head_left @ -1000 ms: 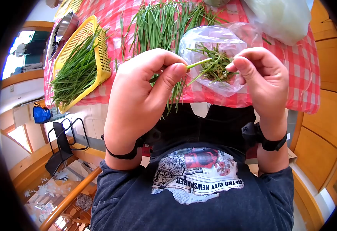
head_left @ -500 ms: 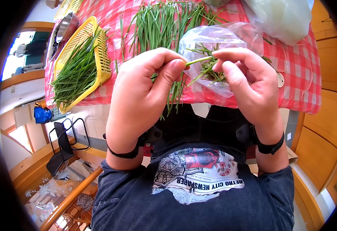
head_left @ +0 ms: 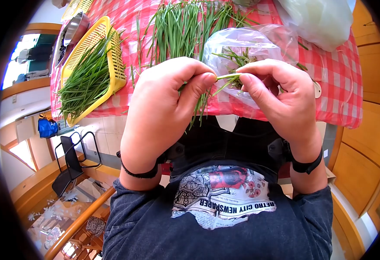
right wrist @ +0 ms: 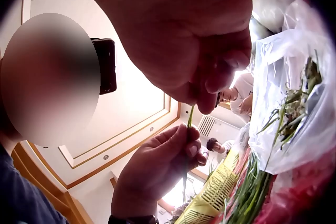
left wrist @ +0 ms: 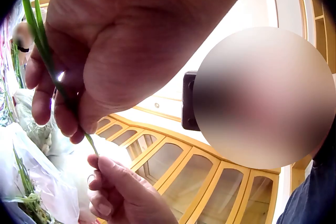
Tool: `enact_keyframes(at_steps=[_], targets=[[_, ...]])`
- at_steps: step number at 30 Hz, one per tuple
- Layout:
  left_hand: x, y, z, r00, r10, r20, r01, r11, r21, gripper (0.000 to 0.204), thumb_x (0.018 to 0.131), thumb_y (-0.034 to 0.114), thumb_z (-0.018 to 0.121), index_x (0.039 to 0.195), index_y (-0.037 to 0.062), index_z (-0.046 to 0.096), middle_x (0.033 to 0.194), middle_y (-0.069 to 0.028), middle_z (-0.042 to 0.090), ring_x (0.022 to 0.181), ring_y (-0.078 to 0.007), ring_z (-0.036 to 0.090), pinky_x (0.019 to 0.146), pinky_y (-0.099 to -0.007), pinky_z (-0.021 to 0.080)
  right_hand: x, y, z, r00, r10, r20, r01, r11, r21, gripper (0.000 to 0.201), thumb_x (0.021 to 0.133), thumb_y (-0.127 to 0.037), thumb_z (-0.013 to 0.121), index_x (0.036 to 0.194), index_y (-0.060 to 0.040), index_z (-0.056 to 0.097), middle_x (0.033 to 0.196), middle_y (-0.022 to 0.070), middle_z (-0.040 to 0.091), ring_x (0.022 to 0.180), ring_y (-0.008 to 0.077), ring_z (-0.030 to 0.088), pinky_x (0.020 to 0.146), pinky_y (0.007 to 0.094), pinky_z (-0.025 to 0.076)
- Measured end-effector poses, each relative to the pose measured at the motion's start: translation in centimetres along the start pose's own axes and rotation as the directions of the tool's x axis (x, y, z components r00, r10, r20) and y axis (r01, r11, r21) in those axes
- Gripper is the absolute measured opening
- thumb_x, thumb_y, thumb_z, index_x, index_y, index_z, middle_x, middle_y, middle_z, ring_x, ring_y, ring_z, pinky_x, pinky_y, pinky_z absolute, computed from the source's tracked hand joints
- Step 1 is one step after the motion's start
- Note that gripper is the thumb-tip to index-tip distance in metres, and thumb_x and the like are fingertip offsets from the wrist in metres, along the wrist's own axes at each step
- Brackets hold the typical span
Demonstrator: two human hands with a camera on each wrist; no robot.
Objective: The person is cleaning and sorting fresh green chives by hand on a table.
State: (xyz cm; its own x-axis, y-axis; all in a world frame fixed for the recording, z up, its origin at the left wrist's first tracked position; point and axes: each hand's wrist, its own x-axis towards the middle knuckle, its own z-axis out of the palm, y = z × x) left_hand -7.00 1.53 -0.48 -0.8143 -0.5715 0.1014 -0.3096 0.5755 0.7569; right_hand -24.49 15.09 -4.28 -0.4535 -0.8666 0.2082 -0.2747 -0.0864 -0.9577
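In the head view my left hand (head_left: 162,102) pinches a garlic chive stalk (head_left: 228,76) between thumb and forefinger. My right hand (head_left: 283,89) pinches the pale end of the same stalk, fingertips close to those of the left. Green leaves (left wrist: 38,32) trail past the left palm in the left wrist view. Below and beyond the hands sits a clear plastic bag (head_left: 220,41) holding chive scraps (head_left: 242,56), partly hidden by the right hand. A large pile of chives (head_left: 177,32) lies just past the left hand.
At the left stands a yellow basket (head_left: 119,73) filled with chives (head_left: 86,80), a metal bowl (head_left: 76,30) behind it. A full, pale plastic bag (head_left: 320,21) is at the back right. The red checked tablecloth (head_left: 342,86) covers the table. Other people (right wrist: 242,95) appear in the right wrist view.
My right hand has moved left from beside the bag to the stalk, and its thumb and forefinger have closed on the stalk's end. The left hand has shifted slightly right, still pinching it.
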Motion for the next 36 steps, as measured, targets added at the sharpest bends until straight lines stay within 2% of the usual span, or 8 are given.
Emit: enact_keyframes(at_steps=[1, 4, 13, 24, 26, 29, 32, 36], targets=[[0.0, 0.0, 0.1, 1.000, -0.013, -0.020, 0.013, 1.000, -0.017, 0.012, 0.097, 0.013, 0.070, 0.094, 0.0010, 0.072, 0.082, -0.0160, 0.069, 0.076, -0.0342, 0.068, 0.069, -0.0402, 0.052, 0.0, -0.1, 0.0, 1.000, 0.004, 0.005, -0.004, 1.000, -0.016, 0.011, 0.092, -0.005, 0.078, 0.101, 0.0012, 0.077, 0.074, 0.0020, 0.069, 0.057, 0.0030, 0.054, 0.051, 0.0223, 0.040], [-0.1, -0.1, -0.3, 0.999, 0.041, 0.030, -0.044, 0.995, 0.089, 0.011, 0.099, 0.010, 0.071, 0.101, -0.0016, 0.073, 0.079, -0.0089, 0.069, 0.071, -0.0162, 0.064, 0.068, -0.0297, 0.050, 0.0, -0.1, -0.1, 1.000, -0.003, 0.025, 0.004, 0.999, -0.053, 0.010, 0.091, -0.005, 0.077, 0.099, 0.0009, 0.077, 0.073, 0.0021, 0.068, 0.057, 0.0037, 0.053, 0.052, 0.0229, 0.041], [-0.1, 0.1, 0.3, 0.989, 0.146, 0.023, -0.147, 0.977, 0.153, 0.009, 0.095, 0.009, 0.073, 0.096, -0.0003, 0.072, 0.082, -0.0137, 0.069, 0.075, -0.0299, 0.067, 0.069, -0.0363, 0.052, -0.1, -0.5, 0.2, 0.999, 0.040, 0.018, -0.037, 0.988, -0.150, 0.007, 0.083, -0.005, 0.076, 0.088, -0.0009, 0.073, 0.071, 0.0048, 0.065, 0.057, 0.0097, 0.056, 0.054, 0.0266, 0.046], [-0.3, 0.0, 0.4, 0.991, 0.122, 0.050, -0.130, 0.970, 0.206, 0.011, 0.096, 0.011, 0.071, 0.096, -0.0002, 0.071, 0.083, -0.0132, 0.070, 0.077, -0.0293, 0.068, 0.070, -0.0363, 0.052, -0.6, 0.4, 0.9, 0.998, -0.040, -0.047, 0.026, 0.966, -0.258, 0.006, 0.081, -0.002, 0.074, 0.086, -0.0004, 0.070, 0.071, 0.0070, 0.065, 0.059, 0.0110, 0.061, 0.056, 0.0273, 0.051], [-0.4, -0.1, -0.3, 0.991, 0.126, 0.046, -0.133, 0.964, 0.229, 0.012, 0.097, 0.011, 0.071, 0.096, -0.0004, 0.071, 0.082, -0.0121, 0.070, 0.076, -0.0263, 0.068, 0.069, -0.0349, 0.052, -0.5, 1.5, 0.0, 0.982, 0.062, -0.177, -0.093, 0.980, -0.174, 0.006, 0.082, 0.000, 0.073, 0.088, -0.0002, 0.070, 0.069, 0.0069, 0.064, 0.060, 0.0103, 0.061, 0.056, 0.0264, 0.050], [-0.8, -0.4, -1.0, 1.000, -0.002, -0.004, 0.002, 0.998, 0.056, 0.018, 0.104, 0.014, 0.067, 0.098, -0.0019, 0.072, 0.077, -0.0043, 0.068, 0.074, -0.0096, 0.062, 0.068, -0.0261, 0.049, -0.2, 1.5, -1.2, 0.990, 0.063, -0.125, -0.087, 0.976, -0.201, 0.006, 0.088, -0.006, 0.070, 0.090, 0.0004, 0.069, 0.068, 0.0075, 0.063, 0.061, 0.0118, 0.061, 0.058, 0.0284, 0.049], [-0.8, 0.2, -0.9, 0.988, -0.141, -0.061, 0.134, 0.986, -0.097, 0.015, 0.100, 0.012, 0.069, 0.096, -0.0024, 0.071, 0.077, -0.0138, 0.069, 0.068, -0.0216, 0.066, 0.064, -0.0330, 0.051, -0.1, 2.6, -1.1, 0.997, 0.005, -0.081, -0.029, 0.952, -0.305, 0.019, 0.097, -0.017, 0.067, 0.089, 0.0003, 0.068, 0.068, 0.0126, 0.062, 0.059, 0.0220, 0.061, 0.060, 0.0339, 0.048], [-1.3, -0.3, -1.3, 0.972, -0.222, -0.082, 0.201, 0.957, -0.207, 0.017, 0.102, 0.012, 0.068, 0.098, -0.0037, 0.071, 0.074, -0.0079, 0.067, 0.067, -0.0116, 0.061, 0.063, -0.0280, 0.049, -0.1, 3.3, -1.5, 0.999, 0.032, -0.002, -0.028, 0.843, -0.537, 0.020, 0.101, -0.018, 0.068, 0.091, -0.0006, 0.069, 0.071, 0.0134, 0.063, 0.059, 0.0255, 0.061, 0.060, 0.0352, 0.049]])
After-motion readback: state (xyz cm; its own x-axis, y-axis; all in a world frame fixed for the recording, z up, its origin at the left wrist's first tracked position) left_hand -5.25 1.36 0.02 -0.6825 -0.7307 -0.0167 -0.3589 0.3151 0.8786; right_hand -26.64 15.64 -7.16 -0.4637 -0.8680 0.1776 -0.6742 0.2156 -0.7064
